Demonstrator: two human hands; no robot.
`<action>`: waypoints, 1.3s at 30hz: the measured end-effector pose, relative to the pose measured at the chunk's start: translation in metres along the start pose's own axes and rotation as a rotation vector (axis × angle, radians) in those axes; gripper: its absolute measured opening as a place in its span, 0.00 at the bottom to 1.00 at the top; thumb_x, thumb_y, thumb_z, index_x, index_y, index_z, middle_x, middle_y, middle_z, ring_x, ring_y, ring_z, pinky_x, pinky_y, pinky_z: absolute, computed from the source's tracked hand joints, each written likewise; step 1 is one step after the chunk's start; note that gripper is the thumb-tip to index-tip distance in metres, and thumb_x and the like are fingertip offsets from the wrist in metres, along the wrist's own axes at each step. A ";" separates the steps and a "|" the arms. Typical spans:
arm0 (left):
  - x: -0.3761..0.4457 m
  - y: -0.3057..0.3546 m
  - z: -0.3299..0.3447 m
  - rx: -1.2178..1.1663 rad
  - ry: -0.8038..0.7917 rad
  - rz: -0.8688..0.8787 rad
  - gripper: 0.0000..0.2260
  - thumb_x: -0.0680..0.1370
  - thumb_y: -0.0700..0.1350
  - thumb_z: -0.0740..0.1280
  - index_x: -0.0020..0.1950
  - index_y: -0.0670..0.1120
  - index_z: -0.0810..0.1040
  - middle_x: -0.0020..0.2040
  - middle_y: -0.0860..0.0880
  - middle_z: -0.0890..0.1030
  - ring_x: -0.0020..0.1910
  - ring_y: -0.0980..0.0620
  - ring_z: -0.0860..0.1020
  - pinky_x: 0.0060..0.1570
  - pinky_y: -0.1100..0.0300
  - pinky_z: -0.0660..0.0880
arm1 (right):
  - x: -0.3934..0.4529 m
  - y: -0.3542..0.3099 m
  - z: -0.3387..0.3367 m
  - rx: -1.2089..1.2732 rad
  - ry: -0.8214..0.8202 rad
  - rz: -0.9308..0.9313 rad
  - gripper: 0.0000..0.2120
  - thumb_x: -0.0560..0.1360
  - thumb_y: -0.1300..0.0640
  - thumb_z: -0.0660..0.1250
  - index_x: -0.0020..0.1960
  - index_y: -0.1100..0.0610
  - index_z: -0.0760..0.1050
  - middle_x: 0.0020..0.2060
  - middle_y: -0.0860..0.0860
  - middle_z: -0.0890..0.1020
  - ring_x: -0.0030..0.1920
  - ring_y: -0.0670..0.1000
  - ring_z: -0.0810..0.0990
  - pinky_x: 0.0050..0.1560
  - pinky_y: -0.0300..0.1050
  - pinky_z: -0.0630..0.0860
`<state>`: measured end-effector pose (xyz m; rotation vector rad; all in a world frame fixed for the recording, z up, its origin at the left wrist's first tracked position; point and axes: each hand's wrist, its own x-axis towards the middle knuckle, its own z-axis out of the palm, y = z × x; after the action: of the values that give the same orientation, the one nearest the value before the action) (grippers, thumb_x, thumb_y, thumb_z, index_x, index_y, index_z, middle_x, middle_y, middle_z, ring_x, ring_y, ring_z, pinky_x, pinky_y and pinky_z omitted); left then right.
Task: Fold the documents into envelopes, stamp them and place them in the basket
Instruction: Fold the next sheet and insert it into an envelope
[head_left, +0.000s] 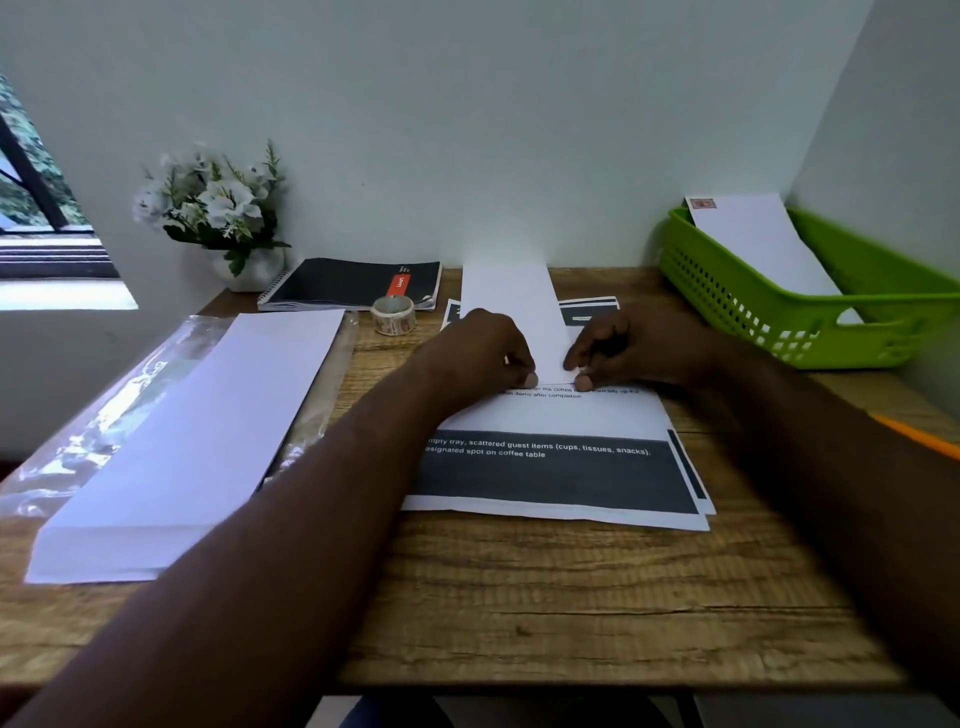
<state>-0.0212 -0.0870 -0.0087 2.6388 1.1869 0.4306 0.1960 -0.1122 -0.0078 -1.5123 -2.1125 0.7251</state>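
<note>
A long white envelope (511, 304) lies lengthwise on a stack of printed documents (561, 467) in the middle of the desk. My left hand (480, 348) pinches the envelope's near left corner, and my right hand (623, 345) pinches its near right corner. A roll of stamps (393, 315) sits to the left of the envelope. At the back right stands a green basket (748, 306) holding a stamped white envelope (753, 239). A stack of blank envelopes (197, 431) rests on a clear plastic wrapper (98, 415) at the left.
A black spiral notebook (348, 283) lies at the back, beside a pot of white flowers (218, 208). An orange pencil (919, 434) lies near the right edge. The wall stands close behind the desk. Bare wood (571, 597) shows along the near edge.
</note>
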 end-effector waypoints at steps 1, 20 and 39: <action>0.000 -0.001 -0.001 0.017 -0.006 0.011 0.08 0.75 0.46 0.70 0.52 0.46 0.84 0.51 0.49 0.83 0.49 0.52 0.78 0.45 0.63 0.69 | 0.000 0.002 0.000 -0.016 0.002 -0.008 0.10 0.65 0.57 0.78 0.45 0.53 0.83 0.39 0.47 0.83 0.36 0.37 0.76 0.39 0.27 0.69; -0.001 -0.008 -0.010 -0.231 0.826 0.184 0.05 0.75 0.34 0.64 0.48 0.38 0.79 0.42 0.44 0.77 0.43 0.53 0.72 0.43 0.69 0.66 | 0.015 0.015 0.006 -0.071 0.698 -0.350 0.16 0.74 0.49 0.69 0.59 0.55 0.79 0.56 0.52 0.76 0.57 0.40 0.73 0.57 0.39 0.73; -0.021 -0.069 -0.025 -0.101 0.215 -0.674 0.19 0.72 0.41 0.73 0.61 0.44 0.74 0.60 0.44 0.77 0.54 0.44 0.75 0.50 0.58 0.71 | 0.010 0.039 -0.011 -0.383 0.336 0.066 0.36 0.69 0.48 0.75 0.72 0.49 0.64 0.68 0.52 0.70 0.68 0.51 0.67 0.67 0.41 0.62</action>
<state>-0.0910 -0.0554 -0.0105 1.9706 1.9455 0.6192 0.2279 -0.0909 -0.0244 -1.7600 -2.0222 0.0702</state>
